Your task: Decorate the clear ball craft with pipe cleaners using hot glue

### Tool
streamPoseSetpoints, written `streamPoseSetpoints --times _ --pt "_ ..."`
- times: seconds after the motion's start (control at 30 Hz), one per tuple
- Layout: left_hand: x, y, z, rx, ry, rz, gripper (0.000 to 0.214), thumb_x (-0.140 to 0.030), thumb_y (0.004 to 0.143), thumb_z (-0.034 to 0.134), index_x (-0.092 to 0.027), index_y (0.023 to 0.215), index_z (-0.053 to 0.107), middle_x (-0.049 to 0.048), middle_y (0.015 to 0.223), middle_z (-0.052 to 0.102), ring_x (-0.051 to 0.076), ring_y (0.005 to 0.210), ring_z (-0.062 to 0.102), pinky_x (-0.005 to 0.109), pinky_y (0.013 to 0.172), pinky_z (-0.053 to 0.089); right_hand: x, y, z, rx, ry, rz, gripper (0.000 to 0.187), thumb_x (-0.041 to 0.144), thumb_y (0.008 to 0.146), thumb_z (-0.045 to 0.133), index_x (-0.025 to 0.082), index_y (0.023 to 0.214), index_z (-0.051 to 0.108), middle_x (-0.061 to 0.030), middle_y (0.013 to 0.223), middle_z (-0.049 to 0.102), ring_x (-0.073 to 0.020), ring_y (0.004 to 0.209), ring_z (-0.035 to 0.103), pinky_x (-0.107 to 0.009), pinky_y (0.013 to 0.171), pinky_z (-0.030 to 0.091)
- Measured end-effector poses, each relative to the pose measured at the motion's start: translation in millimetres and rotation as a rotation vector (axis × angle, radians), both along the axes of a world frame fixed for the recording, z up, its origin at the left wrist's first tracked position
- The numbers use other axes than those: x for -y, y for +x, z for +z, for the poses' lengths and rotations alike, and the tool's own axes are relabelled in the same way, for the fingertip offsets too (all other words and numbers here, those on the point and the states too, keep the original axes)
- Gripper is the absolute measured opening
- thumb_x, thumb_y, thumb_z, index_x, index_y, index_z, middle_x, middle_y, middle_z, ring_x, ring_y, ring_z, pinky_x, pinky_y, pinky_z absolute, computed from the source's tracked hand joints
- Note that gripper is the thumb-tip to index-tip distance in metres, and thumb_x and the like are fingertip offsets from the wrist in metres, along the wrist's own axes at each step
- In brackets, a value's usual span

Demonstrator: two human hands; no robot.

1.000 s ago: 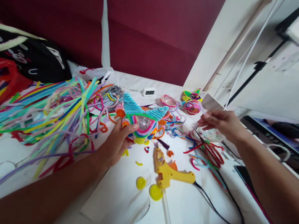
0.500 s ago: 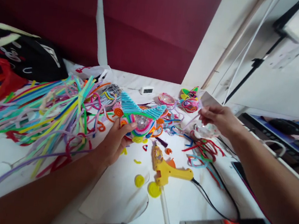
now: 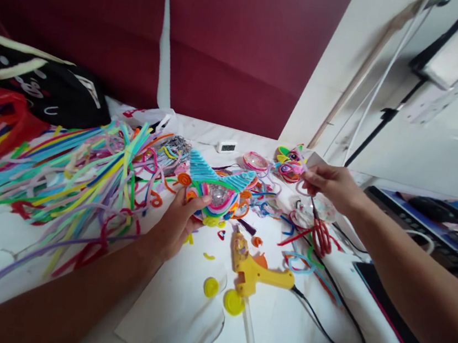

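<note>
Here, two bare hands work over a white surface (image 3: 298, 319) scattered with craft pieces. The left hand (image 3: 179, 218) grasps a colourful craft piece (image 3: 217, 188) at the centre of the scene, raised in front of other odds and ends; its grip is closed on the piece's near left edge, thumb on top beside a clear dome (image 3: 219, 198). Bands of pink, white and blue ring the dome, two ribbed blue wings (image 3: 201, 168) spread along the far side, and orange coils (image 3: 184, 179) sit at the edges. The right hand (image 3: 331, 185), farther right, pinches a thin lilac strip (image 3: 303, 163) between fingertips. Red-handled scissors (image 3: 322, 238) are just below it; whether the fingers touch them, I cannot tell.

The piece should be light, needing little force. Its fuzzy bands look soft and would dent under a squeeze, while the dome looks smooth, hard and rather slippery. The wings and coils seem the fragile parts, liable to bend or pull loose. The rim around the dome is probably the best place to take hold, as the left hand does. On the near side, a yellow glue gun (image 3: 248, 266) lies beside two yellow discs (image 3: 234, 303).
</note>
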State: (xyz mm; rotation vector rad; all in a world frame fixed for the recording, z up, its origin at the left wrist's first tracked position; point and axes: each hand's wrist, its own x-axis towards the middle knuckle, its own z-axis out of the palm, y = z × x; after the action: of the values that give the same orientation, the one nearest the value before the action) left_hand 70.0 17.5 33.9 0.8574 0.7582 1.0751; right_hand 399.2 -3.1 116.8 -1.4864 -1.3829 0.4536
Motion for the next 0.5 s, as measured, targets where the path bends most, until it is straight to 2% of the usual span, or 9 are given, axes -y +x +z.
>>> streamPoseSetpoints --times 0.2,0.4,0.5 --pt "-1 1 -2.4 0.011 0.001 0.011 0.051 -0.035 0.06 0.089 -0.024 0.099 0.057 0.0008 0.097 0.073 0.024 0.094 0.072 0.032 0.072 0.058 -3 -3 4.0 0.079 0.009 0.009 0.068 0.084 0.049 0.082 0.02 0.062 0.063 -0.0016 0.053 0.062 -0.0115 0.045 0.052 -0.025 0.043 0.043" --pt "-2 1 -4.6 0.024 0.008 0.042 0.051 -0.033 0.062 0.087 -0.024 0.103 0.058 0.0003 0.098 0.073 0.024 0.093 0.072 0.034 0.074 0.059 -2 -7 -2.8 0.166 -0.015 0.024 0.059 0.076 0.06 0.083 0.02 0.062 0.067 0.0014 0.051 0.054 -0.0097 0.047 0.042 -0.024 0.044 0.031" --pt "-2 1 -5.3 0.027 0.013 0.034 0.051 -0.034 0.062 0.087 -0.024 0.104 0.058 0.0015 0.104 0.073 0.026 0.1 0.071 0.035 0.076 0.059 5 -20 -10.3 0.224 0.059 0.045 0.056 0.075 0.067 0.079 0.02 0.069 0.071 -0.0008 0.062 0.058 -0.0128 0.057 0.047 -0.027 0.052 0.035"
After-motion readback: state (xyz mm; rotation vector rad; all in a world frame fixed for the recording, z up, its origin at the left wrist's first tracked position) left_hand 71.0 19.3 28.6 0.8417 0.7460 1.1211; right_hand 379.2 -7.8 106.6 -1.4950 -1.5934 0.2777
